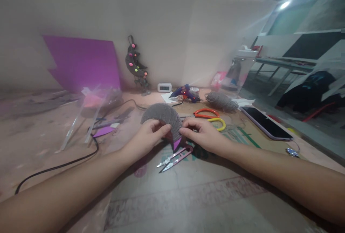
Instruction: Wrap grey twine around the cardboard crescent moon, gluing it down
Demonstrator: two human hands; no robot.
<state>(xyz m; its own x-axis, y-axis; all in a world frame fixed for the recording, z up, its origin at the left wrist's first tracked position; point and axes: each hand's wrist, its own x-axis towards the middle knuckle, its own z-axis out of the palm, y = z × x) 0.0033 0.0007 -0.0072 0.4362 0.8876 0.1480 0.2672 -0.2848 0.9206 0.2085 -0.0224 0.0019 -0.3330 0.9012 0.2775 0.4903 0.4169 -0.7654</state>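
Both my hands hold a curved crescent shape wrapped in grey yarn (161, 116), with a purple tip showing at its lower end. My left hand (149, 136) pinches its lower left side, fingers closed. My right hand (202, 132) pinches the right end, thumb and fingers pressed together. Pink thread snips (175, 157) lie on the cardboard just below my hands. A skein of grey yarn (221, 101) sits behind my right hand.
Orange and yellow scissors (211, 117), a blue glue gun (185, 93), a phone (265, 122), a small white clock (164, 87), a purple sheet (83, 62) against the wall, a finished dark crescent with pompoms (134, 64), glue sticks (70, 132) and a black cable (67, 163) lie about.
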